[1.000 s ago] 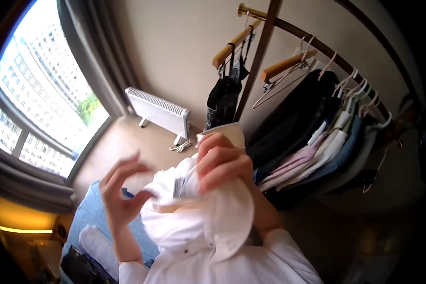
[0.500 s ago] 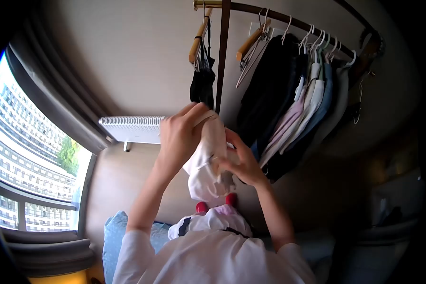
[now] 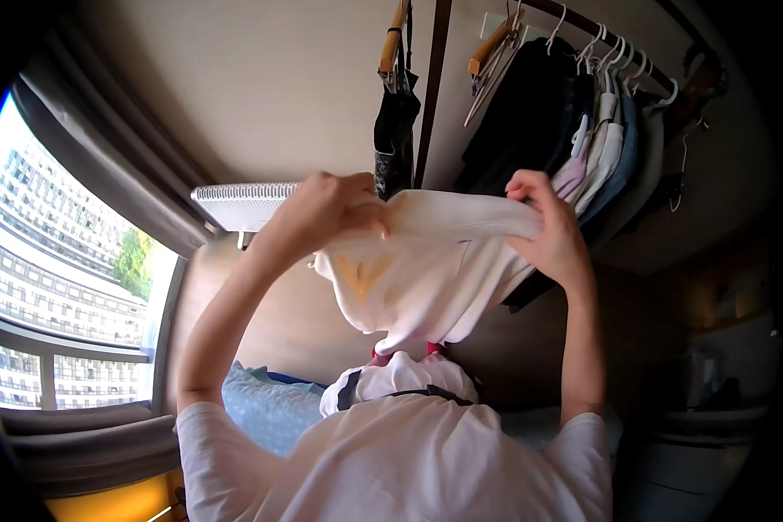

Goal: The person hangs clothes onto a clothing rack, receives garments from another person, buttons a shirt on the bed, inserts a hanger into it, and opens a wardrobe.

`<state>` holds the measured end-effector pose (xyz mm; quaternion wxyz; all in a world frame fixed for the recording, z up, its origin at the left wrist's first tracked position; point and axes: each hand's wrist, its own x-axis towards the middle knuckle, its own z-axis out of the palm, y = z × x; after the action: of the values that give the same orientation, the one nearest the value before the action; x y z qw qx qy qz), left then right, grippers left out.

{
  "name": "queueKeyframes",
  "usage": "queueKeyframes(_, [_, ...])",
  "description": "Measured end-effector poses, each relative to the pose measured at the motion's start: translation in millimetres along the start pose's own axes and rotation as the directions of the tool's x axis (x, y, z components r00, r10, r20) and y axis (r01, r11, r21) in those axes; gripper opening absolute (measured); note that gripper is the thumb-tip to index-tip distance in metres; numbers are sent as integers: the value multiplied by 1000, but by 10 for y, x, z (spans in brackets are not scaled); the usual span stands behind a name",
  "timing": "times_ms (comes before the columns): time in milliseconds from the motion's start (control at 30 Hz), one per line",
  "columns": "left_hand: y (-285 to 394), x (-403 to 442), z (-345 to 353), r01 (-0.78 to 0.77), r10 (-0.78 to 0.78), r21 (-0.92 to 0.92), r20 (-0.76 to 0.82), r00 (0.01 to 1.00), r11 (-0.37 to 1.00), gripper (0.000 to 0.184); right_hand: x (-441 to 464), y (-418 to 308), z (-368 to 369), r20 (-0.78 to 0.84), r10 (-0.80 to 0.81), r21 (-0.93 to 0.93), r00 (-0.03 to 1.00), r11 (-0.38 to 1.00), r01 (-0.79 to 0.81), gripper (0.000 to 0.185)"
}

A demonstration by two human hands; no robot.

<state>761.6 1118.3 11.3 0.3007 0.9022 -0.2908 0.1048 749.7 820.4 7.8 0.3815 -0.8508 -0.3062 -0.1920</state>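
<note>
A white garment [image 3: 435,274] with an orange-yellow print hangs in front of me, stretched between both hands. My left hand [image 3: 326,213] is closed on its upper left edge, fingers curled over the cloth. At the upper right end, my right hand [image 3: 550,230] pinches the same wide, folded top edge. The lower part of the cloth drops in loose folds above my red footwear [image 3: 435,349]. Whether it is a shirt or some other piece of clothing I cannot tell.
Clothes on white hangers [image 3: 618,52] hang from a rail at the upper right. A black strappy garment [image 3: 396,130] hangs further left on a wooden hanger. Behind my left hand stands a white heater [image 3: 239,202]. Light blue bedding [image 3: 274,404], curtains [image 3: 87,130] and a window [image 3: 61,270] are on the left.
My right hand has moved right and up, away from my left hand. The garment, bunched before, is now spread wide, and its print shows. The view has shifted slightly.
</note>
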Motion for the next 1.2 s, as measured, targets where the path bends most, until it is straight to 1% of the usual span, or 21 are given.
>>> queueKeyframes(33, [3,-77,78,-45,55,-121,85,995,992,52,49,-74,-41,-87,-131,-75,988,989,124,51])
queueKeyframes(67, [36,-169,233,104,-98,-44,113,989,994,71,109,-174,-79,-165,-266,-159,950,957,240,48])
queueKeyframes(133, [142,-258,355,47,-50,49,66,997,998,81,148,-327,-106,-82,-321,-232,944,927,295,40])
queueKeyframes(167, [250,-255,365,199,-215,115,149,965,973,70,193,-329,-73,-126,-366,-221,922,916,334,37])
queueKeyframes(200, [262,-234,416,197,-214,115,152,965,974,70,234,-294,-55,-128,-363,-221,923,917,331,37])
queueKeyframes(233, [251,-230,490,113,-84,222,-136,987,969,67,268,-249,-36,-133,-413,-249,901,894,373,39])
queueKeyframes(267, [224,-228,556,63,84,343,-396,914,937,65,283,-234,-22,-137,-463,-278,876,867,415,41])
queueKeyframes(300, [159,-208,544,112,145,482,-464,874,869,61,320,-320,-24,-166,-484,-326,859,849,416,37])
queueKeyframes(333, [89,-174,501,137,285,562,-597,749,816,51,331,-303,-36,-171,-485,-332,858,848,413,37])
queueKeyframes(367, [26,-155,435,170,393,606,-678,621,777,35,356,-268,-43,-213,-398,-323,892,891,320,34])
queueKeyframes(433, [-36,-87,241,301,531,714,-682,503,632,14,417,-140,-61,-196,-210,-309,958,940,143,28])
queueKeyframes(467, [-44,-46,88,324,559,775,-621,549,543,24,433,-57,-57,-86,-12,-209,996,978,-7,29])
queueKeyframes(533, [-169,88,-166,154,398,730,-523,754,666,14,486,147,-82,200,259,-160,945,960,-229,32])
queueKeyframes(633, [-186,265,-320,51,400,640,-538,742,767,12,523,504,-56,258,185,-133,948,979,-154,32])
queueKeyframes(733, [-172,374,-422,70,403,656,-541,738,752,16,595,568,-209,234,160,-306,959,948,-83,38])
queueKeyframes(800, [-209,421,-467,125,401,697,-539,741,706,12,654,419,-319,154,229,-412,961,899,-148,39])
queueKeyframes(900, [-366,371,-420,156,405,661,-610,681,734,14,618,426,-334,-184,-107,-476,977,879,7,38])
queueKeyframes(967, [-510,304,-321,239,333,609,-672,662,756,14,596,419,-238,-278,-230,-547,933,836,43,36])
queueKeyframes(1067, [-647,126,-331,276,273,572,-691,669,773,16,487,363,-190,-198,-3,-552,980,826,-110,27])
queueKeyframes(1133, [-447,-9,-323,253,282,503,-759,587,827,18,404,245,-182,30,225,-416,974,889,-192,33])
queueKeyframes(1200, [-95,-139,-428,200,343,496,-790,508,845,28,410,312,-227,443,241,-58,864,969,-241,39])
